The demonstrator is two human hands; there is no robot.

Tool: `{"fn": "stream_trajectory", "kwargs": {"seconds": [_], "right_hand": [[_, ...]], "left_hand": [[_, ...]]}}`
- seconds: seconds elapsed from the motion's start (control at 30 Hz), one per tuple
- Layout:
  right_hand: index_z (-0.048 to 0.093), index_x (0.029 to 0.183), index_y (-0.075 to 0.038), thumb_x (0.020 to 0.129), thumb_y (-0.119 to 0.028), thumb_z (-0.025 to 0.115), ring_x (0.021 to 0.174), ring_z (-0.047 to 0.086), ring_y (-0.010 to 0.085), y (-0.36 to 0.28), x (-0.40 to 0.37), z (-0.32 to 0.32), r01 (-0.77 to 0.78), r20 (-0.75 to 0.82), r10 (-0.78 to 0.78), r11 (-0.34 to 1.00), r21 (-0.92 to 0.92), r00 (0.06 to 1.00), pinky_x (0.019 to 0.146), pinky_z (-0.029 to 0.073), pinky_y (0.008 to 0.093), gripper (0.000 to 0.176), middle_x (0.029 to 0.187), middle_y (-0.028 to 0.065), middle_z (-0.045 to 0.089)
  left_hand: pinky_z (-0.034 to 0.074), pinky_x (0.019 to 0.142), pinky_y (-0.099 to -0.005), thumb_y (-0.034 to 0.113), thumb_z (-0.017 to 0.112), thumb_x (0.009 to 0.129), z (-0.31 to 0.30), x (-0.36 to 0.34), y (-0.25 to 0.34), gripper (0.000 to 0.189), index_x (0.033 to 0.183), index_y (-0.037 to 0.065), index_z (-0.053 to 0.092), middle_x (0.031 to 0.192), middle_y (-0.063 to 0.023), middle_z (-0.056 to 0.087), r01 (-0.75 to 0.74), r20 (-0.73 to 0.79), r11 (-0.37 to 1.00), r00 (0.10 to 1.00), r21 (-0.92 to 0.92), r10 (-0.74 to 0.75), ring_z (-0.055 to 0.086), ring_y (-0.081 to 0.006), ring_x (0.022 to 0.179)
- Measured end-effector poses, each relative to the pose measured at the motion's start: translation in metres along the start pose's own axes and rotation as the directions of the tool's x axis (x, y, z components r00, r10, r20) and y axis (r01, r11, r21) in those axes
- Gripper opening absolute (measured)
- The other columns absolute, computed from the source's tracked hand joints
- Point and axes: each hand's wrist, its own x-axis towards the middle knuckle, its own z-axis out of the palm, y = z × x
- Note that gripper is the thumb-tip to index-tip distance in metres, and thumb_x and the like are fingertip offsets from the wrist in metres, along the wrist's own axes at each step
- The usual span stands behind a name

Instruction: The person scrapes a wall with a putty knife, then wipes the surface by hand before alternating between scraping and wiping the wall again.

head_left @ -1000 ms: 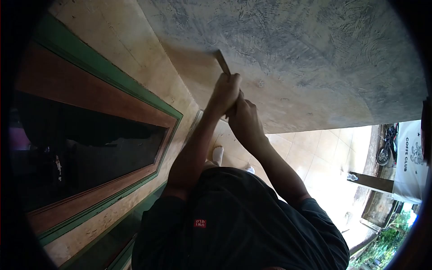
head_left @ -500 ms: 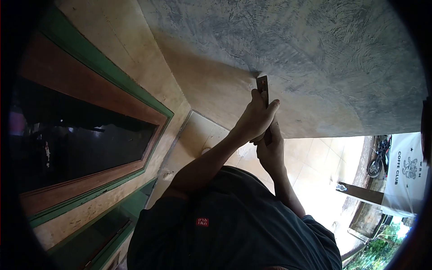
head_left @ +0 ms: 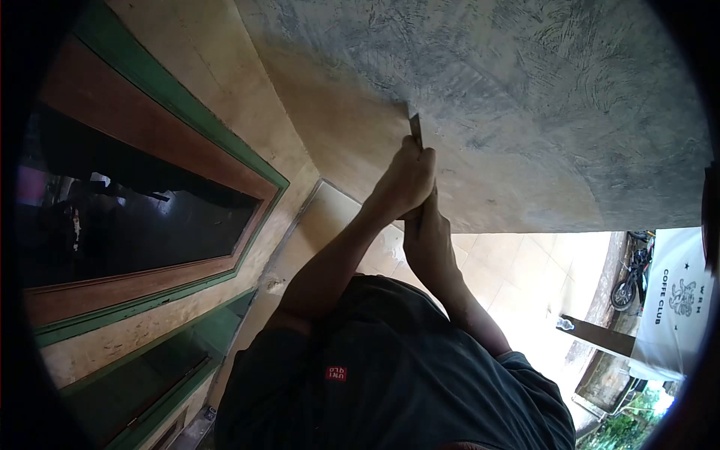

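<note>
A flat, dark scraper (head_left: 417, 132) has its tip against the wall (head_left: 517, 112), at the border between a rough grey coating and a smoother tan patch. Closed round it just below the exposed blade is my left hand (head_left: 411, 174). My right hand (head_left: 430, 241) grips lower down, close beneath the left; its fingers are partly hidden, as is most of the tool between the hands. The blade is seen nearly edge-on.
To the left is a green-and-brown window frame (head_left: 255, 196) with dark glass. Pale floor tiles (head_left: 517, 266) lie below the wall. Toward the right are a white printed banner (head_left: 671, 300), a motorbike (head_left: 628, 289) and a plastic bottle (head_left: 565, 323) on a dark plank.
Both hands and the scraper have shifted left and the tip sits slightly higher on the wall. The blade has turned from showing its flat face to nearly edge-on.
</note>
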Motion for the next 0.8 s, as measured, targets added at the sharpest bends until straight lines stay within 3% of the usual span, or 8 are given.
{"fn": "stream_trajectory", "kwargs": {"seconds": [0.13, 0.23, 0.3, 0.5, 0.63, 0.7, 0.77, 0.8], "right_hand": [[0.024, 0.140, 0.007, 0.086, 0.006, 0.045, 0.077, 0.065, 0.0397, 0.005, 0.009, -0.003, -0.001, 0.070, 0.000, 1.000, 0.017, 0.998, 0.066, 0.052, 0.0451, 0.058, 0.083, 0.0238, 0.065], [0.022, 0.140, 0.006, 0.086, 0.006, 0.045, 0.078, 0.065, 0.0412, -0.002, -0.004, -0.014, -0.038, 0.081, 0.042, 0.998, -0.052, 0.996, 0.067, 0.052, 0.0461, 0.058, 0.083, 0.0249, 0.065], [0.021, 0.139, 0.006, 0.087, 0.005, 0.045, 0.079, 0.065, 0.0419, 0.000, -0.008, -0.015, -0.030, 0.012, 0.030, 1.000, -0.010, 0.999, 0.067, 0.052, 0.0471, 0.058, 0.084, 0.0253, 0.065], [0.019, 0.139, 0.008, 0.087, 0.004, 0.045, 0.079, 0.065, 0.0425, 0.008, 0.018, 0.005, -0.010, 0.107, 0.006, 0.999, 0.033, 0.994, 0.068, 0.052, 0.0482, 0.058, 0.084, 0.0267, 0.065], [0.019, 0.139, 0.008, 0.087, 0.004, 0.045, 0.079, 0.065, 0.0423, 0.001, -0.001, -0.006, 0.008, 0.045, -0.007, 0.999, -0.033, 0.999, 0.068, 0.052, 0.0479, 0.057, 0.084, 0.0260, 0.065], [0.022, 0.134, 0.010, 0.090, -0.001, 0.045, 0.080, 0.063, 0.0475, 0.000, -0.002, -0.006, -0.074, 0.029, 0.074, 0.997, 0.006, 0.997, 0.067, 0.050, 0.0516, 0.050, 0.085, 0.0301, 0.064], [0.023, 0.132, 0.011, 0.090, -0.001, 0.046, 0.079, 0.063, 0.0477, 0.002, 0.010, 0.002, -0.013, 0.027, 0.013, 1.000, -0.012, 1.000, 0.066, 0.049, 0.0523, 0.049, 0.085, 0.0301, 0.064], [0.023, 0.133, 0.010, 0.090, -0.002, 0.046, 0.079, 0.063, 0.0474, 0.006, 0.018, 0.010, -0.020, 0.058, 0.018, 0.999, 0.035, 0.998, 0.066, 0.049, 0.0524, 0.050, 0.085, 0.0298, 0.064]], "left_hand": [[0.041, 0.088, -0.0531, 0.025, 0.039, 0.088, -0.007, 0.006, 0.001, 0.043, 0.107, -0.014, 0.041, 0.099, -0.0402, 0.056, 0.061, -0.049, 0.997, 0.997, -0.055, -0.064, 0.056, -0.0523, 0.098], [0.043, 0.087, -0.0531, 0.026, 0.039, 0.090, 0.006, -0.004, 0.005, 0.045, 0.107, -0.015, 0.042, 0.100, -0.0400, 0.056, -0.038, -0.099, 0.998, 0.994, 0.053, 0.043, 0.057, -0.0517, 0.097], [0.042, 0.087, -0.0467, 0.027, 0.036, 0.089, 0.010, -0.010, 0.013, 0.044, 0.107, -0.012, 0.045, 0.099, -0.0332, 0.056, 0.042, -0.035, 0.994, 0.999, 0.096, -0.039, 0.056, -0.0438, 0.097], [0.049, 0.076, -0.0499, 0.026, 0.040, 0.091, -0.009, 0.014, -0.008, 0.044, 0.107, -0.015, 0.041, 0.093, -0.0386, 0.058, 0.050, -0.139, 0.998, 0.989, 0.041, -0.044, 0.060, -0.0503, 0.088], [0.048, 0.079, -0.0515, 0.022, 0.041, 0.091, 0.007, -0.010, 0.000, 0.038, 0.101, -0.015, 0.044, 0.094, -0.0416, 0.055, -0.284, -0.022, 0.890, 0.950, 0.357, 0.312, 0.057, -0.0539, 0.089], [0.048, 0.078, -0.0509, 0.022, 0.040, 0.090, 0.004, 0.003, 0.000, 0.039, 0.100, -0.015, 0.045, 0.097, -0.0428, 0.054, -0.086, -0.059, 0.981, 0.993, 0.175, 0.098, 0.058, -0.0525, 0.090], [0.049, 0.077, -0.0498, 0.023, 0.040, 0.089, -0.008, 0.018, -0.014, 0.041, 0.100, -0.017, 0.045, 0.098, -0.0429, 0.055, -0.094, -0.103, 0.980, 0.988, 0.173, 0.113, 0.059, -0.0508, 0.091], [0.049, 0.076, -0.0497, 0.024, 0.040, 0.089, -0.014, 0.018, -0.008, 0.043, 0.099, -0.018, 0.044, 0.094, -0.0409, 0.057, 0.005, -0.174, 0.993, 0.985, 0.115, 0.015, 0.060, -0.0507, 0.089]]}}
